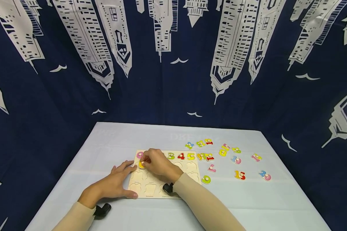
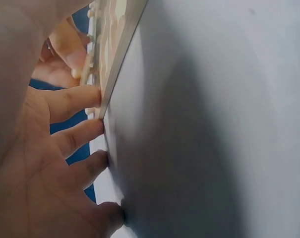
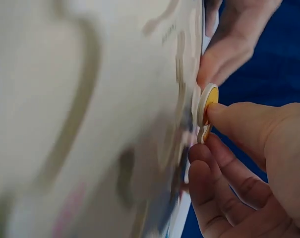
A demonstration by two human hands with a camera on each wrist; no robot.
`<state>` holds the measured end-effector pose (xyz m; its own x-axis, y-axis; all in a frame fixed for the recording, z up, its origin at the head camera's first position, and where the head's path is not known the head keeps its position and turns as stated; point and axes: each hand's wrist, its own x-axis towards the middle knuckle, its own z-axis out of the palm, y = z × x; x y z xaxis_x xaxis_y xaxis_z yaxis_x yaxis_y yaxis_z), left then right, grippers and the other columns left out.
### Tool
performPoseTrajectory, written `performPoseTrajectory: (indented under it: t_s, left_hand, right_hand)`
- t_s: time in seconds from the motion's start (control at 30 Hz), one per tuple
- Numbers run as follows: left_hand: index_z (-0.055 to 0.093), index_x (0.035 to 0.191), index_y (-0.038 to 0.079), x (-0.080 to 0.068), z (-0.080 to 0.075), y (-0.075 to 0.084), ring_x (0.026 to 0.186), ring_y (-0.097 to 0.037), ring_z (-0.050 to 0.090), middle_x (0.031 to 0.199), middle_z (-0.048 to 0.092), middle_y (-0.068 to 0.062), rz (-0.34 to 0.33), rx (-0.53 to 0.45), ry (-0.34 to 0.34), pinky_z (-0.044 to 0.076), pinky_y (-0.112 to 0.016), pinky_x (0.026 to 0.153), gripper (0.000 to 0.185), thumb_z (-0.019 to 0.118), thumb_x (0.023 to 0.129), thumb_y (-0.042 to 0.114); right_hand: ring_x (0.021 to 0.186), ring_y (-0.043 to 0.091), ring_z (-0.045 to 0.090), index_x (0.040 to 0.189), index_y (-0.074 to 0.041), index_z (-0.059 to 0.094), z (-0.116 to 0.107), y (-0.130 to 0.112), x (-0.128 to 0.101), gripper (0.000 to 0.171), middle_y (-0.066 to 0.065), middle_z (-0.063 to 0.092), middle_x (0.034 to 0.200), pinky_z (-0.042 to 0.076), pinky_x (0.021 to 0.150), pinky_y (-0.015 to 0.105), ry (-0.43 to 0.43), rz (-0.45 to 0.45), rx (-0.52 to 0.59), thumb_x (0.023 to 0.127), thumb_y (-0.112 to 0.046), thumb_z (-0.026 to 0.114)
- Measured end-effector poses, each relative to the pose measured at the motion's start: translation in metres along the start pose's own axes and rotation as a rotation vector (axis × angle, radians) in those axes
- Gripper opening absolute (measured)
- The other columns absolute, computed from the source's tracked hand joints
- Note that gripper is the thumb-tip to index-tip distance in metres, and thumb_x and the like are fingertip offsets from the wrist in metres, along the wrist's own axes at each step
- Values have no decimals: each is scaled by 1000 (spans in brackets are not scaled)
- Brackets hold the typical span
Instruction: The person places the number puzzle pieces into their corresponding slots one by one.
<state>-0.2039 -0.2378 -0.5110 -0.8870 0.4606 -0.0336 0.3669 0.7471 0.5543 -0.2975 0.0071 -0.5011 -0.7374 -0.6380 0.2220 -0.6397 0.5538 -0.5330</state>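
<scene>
A wooden number puzzle board [image 1: 159, 193] lies on the table, its top row holding number pieces such as a green 3 [image 1: 171, 156], a red 4 [image 1: 181, 156] and a yellow 5 [image 1: 191, 156]. My right hand [image 1: 160, 164] pinches an orange-yellow number piece [image 3: 212, 96] between thumb and fingers. That piece stands tilted close over the left end of the second row; which number it is, I cannot tell. With fingers spread, my left hand [image 1: 112, 184] rests at the board's left edge, fingertips touching it in the left wrist view. The right hand hides part of the top row.
Loose number pieces lie right of the board: a green 9 [image 1: 206, 179], a pink 7 [image 1: 211, 168], a 15 [image 1: 240, 175], a 20 [image 1: 265, 175] and several more behind. The white table [image 1: 115, 144] ends at a dark blue patterned cloth [image 1: 161, 89].
</scene>
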Motion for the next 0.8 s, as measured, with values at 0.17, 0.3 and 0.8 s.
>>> performPoseTrajectory:
  t_s: [0.17, 0.3, 0.8]
  left_hand:
    - [44, 175, 2, 1, 2, -1, 178, -60, 24, 189, 34, -27, -33, -14, 3, 16, -94, 134, 126, 103, 82, 64]
    - [32, 179, -1, 1, 3, 0, 177, -58, 26, 188, 35, -29, -63, -24, 11, 17, -90, 137, 139, 104, 80, 64]
    - [43, 176, 6, -1, -1, 1, 177, -61, 25, 191, 30, -29, -18, 16, 0, 17, -94, 134, 124, 102, 83, 63]
  right_hand:
    - [83, 0, 62, 110, -8, 85, 10, -4, 10, 8, 2, 80, 99, 56, 79, 13, 0, 36, -3, 105, -3, 83]
    - [82, 0, 60, 109, -8, 88, 12, -7, 12, 9, 0, 79, 95, 54, 78, 13, 0, 52, 1, 104, -2, 84]
    - [90, 3, 73, 111, -5, 91, 9, -10, 13, 15, 5, 88, 104, 59, 83, 11, -27, 21, 10, 102, 3, 83]
